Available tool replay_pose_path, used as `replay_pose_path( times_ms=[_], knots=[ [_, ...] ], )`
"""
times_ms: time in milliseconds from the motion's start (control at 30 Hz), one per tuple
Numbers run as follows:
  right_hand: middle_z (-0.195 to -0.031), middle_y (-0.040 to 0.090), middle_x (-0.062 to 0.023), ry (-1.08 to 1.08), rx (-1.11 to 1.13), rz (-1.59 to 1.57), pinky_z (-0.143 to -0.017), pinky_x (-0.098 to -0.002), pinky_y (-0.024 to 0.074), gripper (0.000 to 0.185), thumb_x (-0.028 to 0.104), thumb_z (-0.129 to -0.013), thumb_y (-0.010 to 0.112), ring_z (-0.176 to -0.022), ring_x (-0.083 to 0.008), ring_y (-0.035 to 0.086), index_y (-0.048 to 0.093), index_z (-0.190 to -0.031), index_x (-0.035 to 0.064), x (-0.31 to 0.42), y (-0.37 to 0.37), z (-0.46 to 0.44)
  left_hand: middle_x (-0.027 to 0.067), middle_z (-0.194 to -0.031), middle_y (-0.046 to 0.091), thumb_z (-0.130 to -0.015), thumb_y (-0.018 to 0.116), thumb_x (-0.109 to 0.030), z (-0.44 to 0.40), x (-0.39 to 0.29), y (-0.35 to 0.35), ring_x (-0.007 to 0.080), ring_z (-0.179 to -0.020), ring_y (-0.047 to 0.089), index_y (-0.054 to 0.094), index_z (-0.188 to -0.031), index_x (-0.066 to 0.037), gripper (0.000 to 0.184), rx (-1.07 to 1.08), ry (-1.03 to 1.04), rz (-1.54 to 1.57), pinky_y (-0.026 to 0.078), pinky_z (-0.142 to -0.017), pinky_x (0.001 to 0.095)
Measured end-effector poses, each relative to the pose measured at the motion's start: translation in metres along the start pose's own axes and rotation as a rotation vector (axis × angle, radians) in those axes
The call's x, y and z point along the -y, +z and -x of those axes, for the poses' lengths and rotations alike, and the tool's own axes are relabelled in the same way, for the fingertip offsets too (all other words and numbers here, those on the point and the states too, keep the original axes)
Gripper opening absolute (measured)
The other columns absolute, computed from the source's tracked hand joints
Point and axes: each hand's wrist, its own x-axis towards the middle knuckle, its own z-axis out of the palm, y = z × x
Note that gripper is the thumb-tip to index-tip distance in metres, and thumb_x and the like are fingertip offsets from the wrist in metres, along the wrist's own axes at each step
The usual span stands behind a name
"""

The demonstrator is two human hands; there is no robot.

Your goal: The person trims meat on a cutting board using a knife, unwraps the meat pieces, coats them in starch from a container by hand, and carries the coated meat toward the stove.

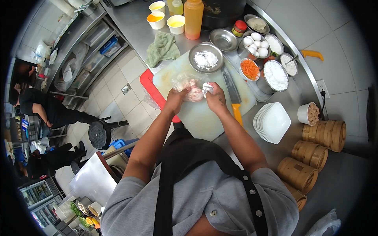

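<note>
My left hand [176, 99] is closed on the near left side of a clear plastic bag [182, 80] with pale pink lumps [193, 93] in it, which look like raw meat. My right hand [216, 98] pinches a small silvery-white piece [207, 89] that looks like crumpled foil, beside the bag. Both hands are over a pale cutting board [193, 120]. Beyond them, a round metal bowl [192, 67] contains several similar silvery-white pieces [206, 59]. To the right lies a large knife [231, 88] with a yellow handle, its blade pointing away from me.
Right of the board are shredded carrots [249, 69], eggs [258, 44], a container of white powder [276, 74], stacked white plates [273, 122] and bamboo steamers [297, 174]. A green cloth [162, 49] and an orange bottle [193, 19] stand beyond. Two people in black are at far left.
</note>
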Motion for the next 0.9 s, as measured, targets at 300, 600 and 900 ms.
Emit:
replay_pose_path(
  times_ms=[300, 600, 900],
  knots=[
    [-0.103, 0.058, -0.0207, -0.377, 0.029, 0.237, -0.085, -0.0364, 0.0448, 0.032, -0.001, -0.073, 0.048, -0.097, -0.0354, 0.057, 0.054, -0.104, -0.0044, 0.059, -0.014, -0.011, 0.0170, -0.107, 0.057, -0.076, 0.049, 0.001, 0.003, 0.016, -0.004, 0.0273, -0.100, 0.058, 0.045, -0.112, 0.009, 0.037, 0.075, -0.037, 0.314, 0.046, -0.089, 0.0404],
    [-0.105, 0.056, -0.0218, -0.371, 0.035, 0.291, -0.087, -0.0378, 0.0440, 0.033, 0.000, -0.072, 0.049, -0.099, -0.0370, 0.056, 0.053, -0.104, -0.0041, 0.066, -0.015, -0.015, 0.0198, -0.123, 0.050, -0.069, 0.043, -0.006, 0.008, 0.009, 0.003, 0.0312, -0.117, 0.047, 0.042, -0.118, 0.010, 0.051, 0.137, -0.002, 0.576, 0.035, -0.102, 0.0439],
    [-0.112, 0.056, -0.0235, -0.162, 0.134, 0.251, -0.090, -0.0370, 0.0425, 0.041, 0.008, -0.075, 0.052, -0.106, -0.0348, 0.055, 0.050, -0.115, -0.0023, 0.064, -0.014, -0.013, 0.0213, -0.127, 0.046, -0.074, 0.037, -0.004, 0.005, 0.005, 0.005, 0.0334, -0.118, 0.046, 0.037, -0.124, 0.009, 0.052, 0.122, 0.018, 0.629, 0.037, -0.101, 0.0460]
  ],
)
